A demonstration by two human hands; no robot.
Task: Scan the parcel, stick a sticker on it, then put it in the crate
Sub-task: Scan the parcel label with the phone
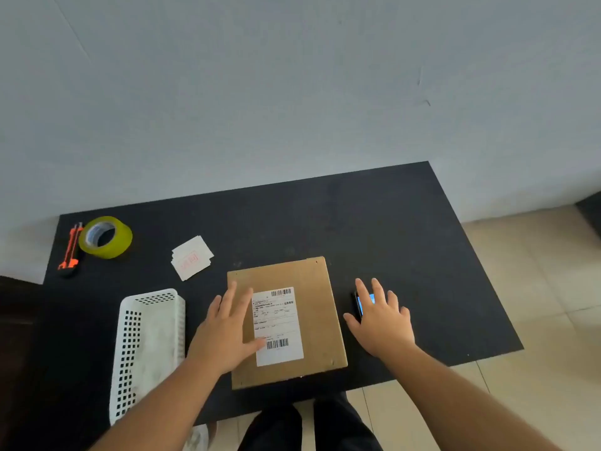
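— Which step are you on?

— The scan, I'd say. The parcel [287, 322] lies flat on the tabletop [406, 229] in front of me, shipping label [277, 325] facing up. My left hand [227, 333] rests open on its left side, fingers spread, steadying it. My right hand [380, 320] is open too, hovering over the scanner [359, 305] just beside the parcel; I haven't closed on it yet.

— And next?

— Grip the scanner, lift it and aim it at a barcode on the label. The stickers [192, 257] wait further back on the left, untouched, and the crate [146, 349] stands just left of the parcel for the last step.
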